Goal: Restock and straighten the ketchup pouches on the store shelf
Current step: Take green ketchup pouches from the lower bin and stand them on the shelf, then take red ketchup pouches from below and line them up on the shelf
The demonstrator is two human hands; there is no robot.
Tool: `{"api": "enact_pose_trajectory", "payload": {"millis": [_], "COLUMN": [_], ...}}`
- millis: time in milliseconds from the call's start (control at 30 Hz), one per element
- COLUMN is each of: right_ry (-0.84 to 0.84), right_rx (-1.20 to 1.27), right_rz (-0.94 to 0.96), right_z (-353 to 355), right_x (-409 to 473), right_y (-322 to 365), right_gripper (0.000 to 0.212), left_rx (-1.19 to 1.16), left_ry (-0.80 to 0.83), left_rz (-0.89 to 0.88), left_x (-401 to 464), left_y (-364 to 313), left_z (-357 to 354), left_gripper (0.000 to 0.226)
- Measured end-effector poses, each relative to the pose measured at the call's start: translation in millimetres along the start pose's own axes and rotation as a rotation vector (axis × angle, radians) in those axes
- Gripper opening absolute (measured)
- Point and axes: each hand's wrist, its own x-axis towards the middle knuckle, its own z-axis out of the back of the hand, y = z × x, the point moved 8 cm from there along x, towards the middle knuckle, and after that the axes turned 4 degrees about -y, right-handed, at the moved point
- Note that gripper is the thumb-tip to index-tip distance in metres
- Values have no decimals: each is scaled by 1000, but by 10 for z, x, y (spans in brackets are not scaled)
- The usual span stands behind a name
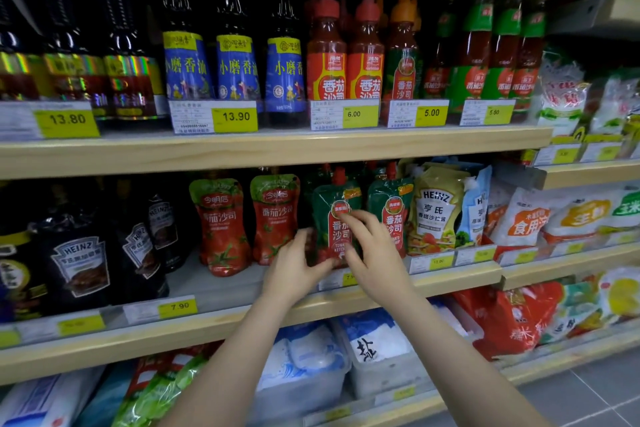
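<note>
Middle shelf (450, 279): both hands hold an upright green ketchup pouch (334, 218), left hand (298, 267) at its lower left edge, right hand (372, 246) across its front; a second green pouch (391, 208) right, two red pouches (221, 229) left

A store aisle is seen, filled by wooden-edged shelving: an upper shelf (277, 146) is lined with dark bottles (235, 45) and red sauce bottles (367, 45) behind yellow price tags (235, 120), while a lower shelf (104, 340) is stocked with black Heinz pouches (81, 263). To the right, a neighbouring shelf unit (588, 177) is packed with white and orange bags (526, 218), and plastic bins (381, 367) of blue-and-white packets are set on the bottom tier. Grey floor tiles (595, 392) are visible at the lower right, and the upper shelf recess is left in shadow.
</note>
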Motion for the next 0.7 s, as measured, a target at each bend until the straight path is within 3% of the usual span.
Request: {"api": "enact_pose_trajectory", "payload": {"millis": [133, 200, 300, 533, 700], "right_ry": [84, 134, 166, 257, 230], "right_rx": [-216, -238, -203, -124, -148], "right_rz": [115, 133, 126, 230, 154], "right_z": [-170, -293, -465, -1038, -1253], "right_x": [-204, -252, -313, -420, -475], "right_y": [134, 204, 285, 846, 1056], "right_gripper": [48, 49, 47, 51, 52], "left_rx": [284, 415, 588, 631, 633], "left_ry": [-11, -72, -140, -103, -76], "left_rz": [-162, -274, -377, -350, -357], "left_x": [-301, -493, -770, -1076, -1263], "left_y": [181, 219, 324, 738, 1000], "left_z": [326, 562, 862, 1369, 1727], "left_gripper": [49, 38, 40, 41, 53]}}
